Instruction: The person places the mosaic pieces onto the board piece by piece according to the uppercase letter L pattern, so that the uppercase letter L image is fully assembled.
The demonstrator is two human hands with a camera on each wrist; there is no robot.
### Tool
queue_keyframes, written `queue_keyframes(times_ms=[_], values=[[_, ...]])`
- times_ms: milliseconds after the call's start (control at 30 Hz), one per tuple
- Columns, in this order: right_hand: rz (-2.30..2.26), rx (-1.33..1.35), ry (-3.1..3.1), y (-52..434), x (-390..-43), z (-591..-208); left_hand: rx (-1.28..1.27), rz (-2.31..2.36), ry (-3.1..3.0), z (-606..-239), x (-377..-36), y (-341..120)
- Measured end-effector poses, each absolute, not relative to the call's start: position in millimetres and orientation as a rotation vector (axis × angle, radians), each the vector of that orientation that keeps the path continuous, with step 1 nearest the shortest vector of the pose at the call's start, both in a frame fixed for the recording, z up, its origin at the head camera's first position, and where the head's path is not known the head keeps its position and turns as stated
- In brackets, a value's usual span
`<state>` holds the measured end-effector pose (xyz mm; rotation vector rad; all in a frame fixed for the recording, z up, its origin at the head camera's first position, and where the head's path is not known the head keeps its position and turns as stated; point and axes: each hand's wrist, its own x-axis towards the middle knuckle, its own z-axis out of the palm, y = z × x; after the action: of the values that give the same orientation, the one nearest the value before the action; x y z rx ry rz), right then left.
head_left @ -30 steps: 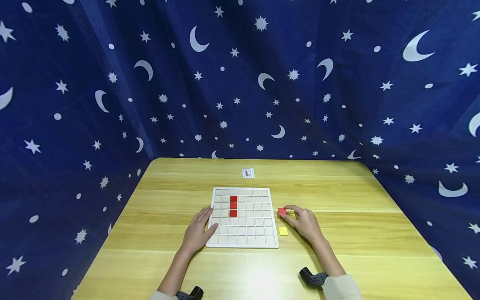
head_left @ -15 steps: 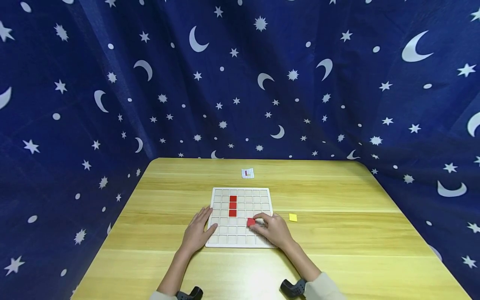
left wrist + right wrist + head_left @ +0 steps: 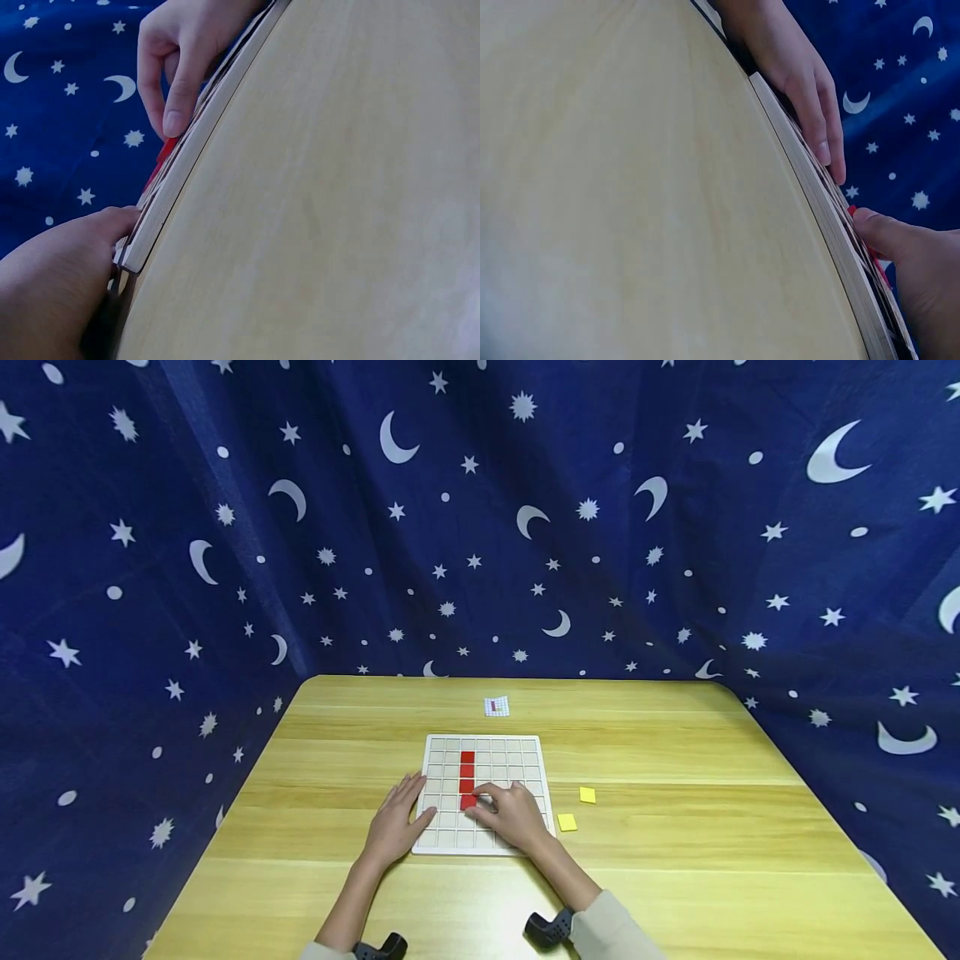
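A white gridded board (image 3: 517, 843) lies on the wooden table. Three red square tiles (image 3: 467, 772) fill neighbouring cells of one column. My right hand (image 3: 512, 814) pinches a fourth red tile (image 3: 468, 802) between thumb and fingers, right at the cell just below that column. In the left wrist view the thumb of the right hand (image 3: 180, 60) points down onto red close over the board. My left hand (image 3: 395, 822) rests along the board's left edge, fingers extended and thumb laid over the rim. Its straight fingers show in the right wrist view too (image 3: 810, 105).
Two yellow square tiles (image 3: 567, 822) lie on the table right of the board. Beyond the board's far edge is a small printed card (image 3: 497, 706) with a grid and a red bar on it. A blue curtain (image 3: 480, 527) with moons and stars hangs behind the table.
My right hand has carried a red tile leftward from beside the yellow tiles, across the board, to below the red column. My left hand has stayed in place.
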<state>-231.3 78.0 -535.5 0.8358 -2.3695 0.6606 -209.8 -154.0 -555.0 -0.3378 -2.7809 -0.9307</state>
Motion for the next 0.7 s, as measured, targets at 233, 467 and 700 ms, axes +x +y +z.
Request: queue_keyframes(times_ms=[233,467,700], values=[[0.664,0.851,-2.369,72.8,-231.9,-535.4,-0.336,-0.932,-2.771,-553.4,-209.8,-154.5],[0.629,0.838,-2.389,71.3,-233.7,-536.0,-0.338,-0.934,-2.768,-551.2,-209.4,-154.4],[0.688,0.836,-2.379,78.5,-227.6,-533.3,-0.337,-0.939,-2.787,-550.3,-207.5,-153.8]])
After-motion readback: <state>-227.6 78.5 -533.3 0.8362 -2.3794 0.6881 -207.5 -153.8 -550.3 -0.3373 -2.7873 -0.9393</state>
